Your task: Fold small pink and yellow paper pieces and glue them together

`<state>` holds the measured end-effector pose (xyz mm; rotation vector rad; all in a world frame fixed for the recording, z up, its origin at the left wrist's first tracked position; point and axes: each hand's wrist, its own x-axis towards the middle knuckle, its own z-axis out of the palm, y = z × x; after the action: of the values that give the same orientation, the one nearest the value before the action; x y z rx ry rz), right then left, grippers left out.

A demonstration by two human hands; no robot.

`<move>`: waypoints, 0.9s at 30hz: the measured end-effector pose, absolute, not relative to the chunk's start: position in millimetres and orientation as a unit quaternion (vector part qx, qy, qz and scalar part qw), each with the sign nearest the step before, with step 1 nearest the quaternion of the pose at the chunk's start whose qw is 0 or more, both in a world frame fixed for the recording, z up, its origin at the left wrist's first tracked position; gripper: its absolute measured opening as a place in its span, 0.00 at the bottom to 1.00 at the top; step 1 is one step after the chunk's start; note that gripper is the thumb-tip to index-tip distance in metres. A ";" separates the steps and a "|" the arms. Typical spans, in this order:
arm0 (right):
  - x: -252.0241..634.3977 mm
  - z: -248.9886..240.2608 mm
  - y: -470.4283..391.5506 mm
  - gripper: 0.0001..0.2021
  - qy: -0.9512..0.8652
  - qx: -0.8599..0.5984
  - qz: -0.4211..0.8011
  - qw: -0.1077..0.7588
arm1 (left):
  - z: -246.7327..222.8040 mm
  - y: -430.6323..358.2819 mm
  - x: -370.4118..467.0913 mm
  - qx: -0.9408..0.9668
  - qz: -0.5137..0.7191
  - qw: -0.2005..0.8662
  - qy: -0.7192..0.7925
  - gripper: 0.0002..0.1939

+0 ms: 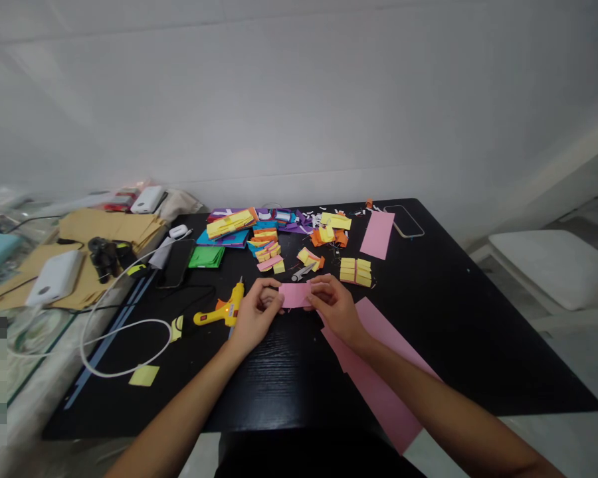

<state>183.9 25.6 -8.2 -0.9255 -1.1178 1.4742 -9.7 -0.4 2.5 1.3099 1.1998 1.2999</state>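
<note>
A small pink paper piece point(295, 295) with faint crease lines is stretched between both hands, just above the black table. My left hand point(256, 307) pinches its left end between thumb and fingers. At its right end, my right hand point(333, 307) grips it in the same way. Larger pink paper sheets point(391, 392) lie beneath my right forearm. Scissors point(303, 271) rest just beyond the held piece, their handles hard to make out. Close to my left hand lies a yellow glue gun point(222, 311) with a small lit spot on its body.
Beyond the hands lie folded yellow papers point(355, 271), colored scraps point(329, 232), green papers point(206, 256) and a pink sheet point(377, 234). A dark phone point(176, 263) and a looping white cable point(124, 325) are at left. A white stool point(555, 265) stands right of the black table point(498, 358).
</note>
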 end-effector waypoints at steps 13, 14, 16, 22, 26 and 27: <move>186.1 -13.1 29.4 0.18 -0.497 -0.393 0.587 0.504 | -0.1 4.7 -14.5 0.526 0.518 0.472 0.482 0.18; 186.3 -12.8 29.8 0.18 -0.497 -0.393 0.588 0.502 | 0.5 4.8 -14.8 0.524 0.517 0.477 0.480 0.18; 186.6 -11.9 30.3 0.17 -0.497 -0.394 0.590 0.499 | 2.5 4.7 -15.1 0.523 0.510 0.489 0.477 0.17; 185.9 -10.2 30.5 0.16 -0.490 -0.398 0.611 0.477 | 9.0 4.4 -15.2 0.540 0.482 0.499 0.476 0.16; 185.2 -8.2 31.0 0.17 -0.473 -0.388 0.637 0.469 | 11.1 5.1 -16.6 0.548 0.477 0.498 0.474 0.14; 185.5 -7.2 31.1 0.16 -0.475 -0.388 0.636 0.469 | 11.2 5.2 -17.3 0.549 0.477 0.497 0.473 0.14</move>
<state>185.5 31.1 -7.2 -0.9508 -1.1654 1.5588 -17.3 5.2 11.2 1.3297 1.1449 1.1549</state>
